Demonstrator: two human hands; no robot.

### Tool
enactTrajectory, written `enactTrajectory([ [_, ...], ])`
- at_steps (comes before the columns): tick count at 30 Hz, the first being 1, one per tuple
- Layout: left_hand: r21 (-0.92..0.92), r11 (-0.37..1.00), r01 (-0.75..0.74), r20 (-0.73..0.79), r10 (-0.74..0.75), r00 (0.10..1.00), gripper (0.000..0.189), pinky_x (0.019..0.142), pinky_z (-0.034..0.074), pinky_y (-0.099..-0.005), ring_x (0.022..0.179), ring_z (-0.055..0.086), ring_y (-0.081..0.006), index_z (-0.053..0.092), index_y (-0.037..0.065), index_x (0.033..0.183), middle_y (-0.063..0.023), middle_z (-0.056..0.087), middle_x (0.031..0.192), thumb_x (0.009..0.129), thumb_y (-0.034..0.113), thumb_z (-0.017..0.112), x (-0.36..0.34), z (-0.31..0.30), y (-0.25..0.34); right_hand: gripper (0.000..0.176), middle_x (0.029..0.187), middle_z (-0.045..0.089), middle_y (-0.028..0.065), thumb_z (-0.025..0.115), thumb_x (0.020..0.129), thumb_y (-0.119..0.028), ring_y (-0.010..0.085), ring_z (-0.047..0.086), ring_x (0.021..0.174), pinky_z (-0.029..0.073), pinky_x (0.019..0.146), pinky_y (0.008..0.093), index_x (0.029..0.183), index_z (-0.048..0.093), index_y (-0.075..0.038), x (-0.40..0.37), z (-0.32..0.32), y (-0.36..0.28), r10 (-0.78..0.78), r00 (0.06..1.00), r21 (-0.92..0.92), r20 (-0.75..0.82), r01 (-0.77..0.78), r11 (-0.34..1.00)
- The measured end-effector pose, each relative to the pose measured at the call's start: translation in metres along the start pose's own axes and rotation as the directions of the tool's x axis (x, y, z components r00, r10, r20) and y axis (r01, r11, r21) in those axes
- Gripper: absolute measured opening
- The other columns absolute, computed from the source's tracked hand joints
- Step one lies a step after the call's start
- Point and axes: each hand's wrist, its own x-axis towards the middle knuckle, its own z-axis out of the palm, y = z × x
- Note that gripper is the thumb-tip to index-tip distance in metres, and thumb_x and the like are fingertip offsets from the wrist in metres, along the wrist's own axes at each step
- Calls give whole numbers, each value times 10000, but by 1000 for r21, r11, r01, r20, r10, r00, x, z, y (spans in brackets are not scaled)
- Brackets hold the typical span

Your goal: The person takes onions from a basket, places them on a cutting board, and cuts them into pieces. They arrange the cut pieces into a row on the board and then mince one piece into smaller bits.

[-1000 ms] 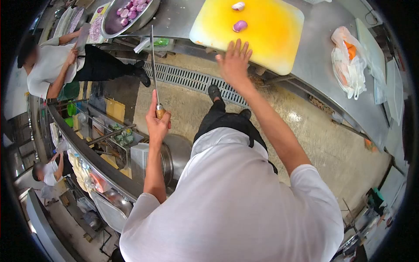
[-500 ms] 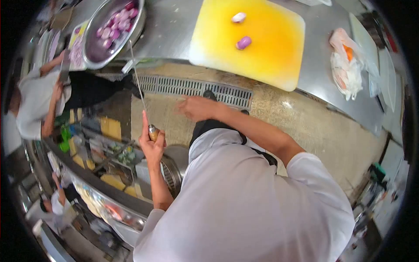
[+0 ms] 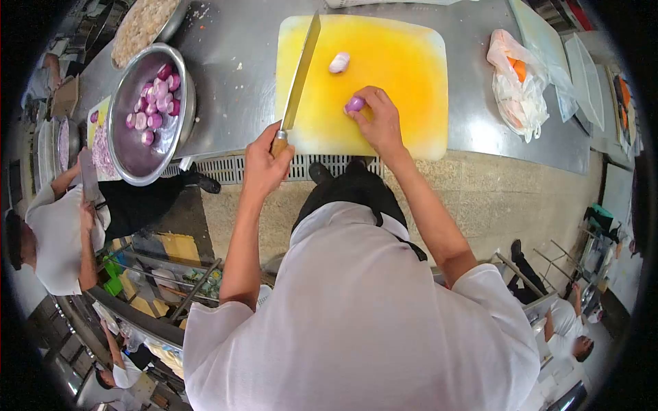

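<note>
A person in a white short-sleeved shirt stood at a steel table (image 3: 233, 103), left hand (image 3: 269, 162) wrapped around the wooden handle of a long knife (image 3: 301, 75), fingers folded closed, just off the near left corner of a yellow-stained cutting board (image 3: 404, 82). The blade ran up along the board's left side, its tip at the far edge; whether the steel touched the surface could not be told. The right hand (image 3: 379, 127) reached over the board's near edge, its thumb and fingertips drawn together in a pinch on a small purple onion (image 3: 354, 104) near the middle of the board. A paler, pinkish onion (image 3: 339, 62) lay apart from it, closer to the far edge. Toward the table's left end, a metal basin (image 3: 129, 156) held a cluster of purple onions (image 3: 162, 89), its rim jutting past the near edge, with a bowl (image 3: 179, 15) of pale chopped pieces (image 3: 144, 31) behind it. Near the table's right end sat a white plastic bag (image 3: 519, 109) with something orange inside. At left, a co-worker (image 3: 62, 240) gripped a cleaver (image 3: 89, 175) beside finely chopped purple pieces (image 3: 103, 152).
</note>
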Motion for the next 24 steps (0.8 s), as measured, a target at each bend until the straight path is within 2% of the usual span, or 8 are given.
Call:
enactTrajectory([
  [4,214,972,100,-30,-96,995,328,485,460,-339,497,565,-158,581,-2,1177,-105,595,654,878,117,644,24,4,14,296,973,630,138,769,722,-35,321,626,944,506,839,384,989,640,-33,2,-2,6,14,999,170,-35,-8,985],
  [7,557,829,-54,-99,131,986,371,584,463,-365,616,631,-275,516,2,1186,-180,577,659,885,151,672,6,-1,23,245,947,623,136,734,746,-11,323,620,932,509,821,384,969,633,-30,0,-4,10,16,999,216,-48,-5,976],
  [8,531,844,-72,-80,135,988,356,564,447,-360,601,625,-324,509,5,1187,-203,581,663,886,126,656,2,0,29,217,940,622,135,711,762,2,324,616,934,509,811,385,961,628,-26,4,-7,12,-17,999,182,-37,24,983],
  [11,514,852,-103,-16,129,991,301,559,453,-374,589,611,-347,530,-2,1135,-221,571,657,882,110,649,-3,19,67,101,876,600,114,625,799,-7,320,600,869,505,769,405,886,639,-56,7,-10,12,-69,996,156,-47,76,985],
  [13,537,840,-78,36,70,997,299,571,473,-413,604,613,-382,531,-4,1131,-236,578,661,865,81,641,12,33,76,122,897,605,111,617,800,-10,320,597,880,509,768,406,907,642,-64,12,-14,11,-70,997,103,26,67,992],
  [16,597,774,-209,205,105,973,322,603,463,-508,679,609,-455,514,-24,1140,-256,601,696,838,30,610,30,52,86,160,936,607,103,604,803,-18,321,590,902,515,766,412,947,639,-78,11,-11,6,-17,995,-4,100,18,1000],
  [22,580,775,-252,286,95,953,322,555,445,-455,593,593,-411,491,-9,1161,-226,560,627,860,42,592,24,43,91,209,958,594,88,596,798,-17,314,583,923,521,755,424,989,625,-97,9,-5,3,61,990,-78,123,-52,996],
  [24,590,760,-273,287,118,950,320,568,449,-471,607,596,-420,485,-15,1157,-230,571,639,858,38,588,38,55,67,209,947,592,85,597,797,-17,312,584,921,522,753,422,986,627,-101,8,-6,1,90,985,-112,148,-74,991],
])
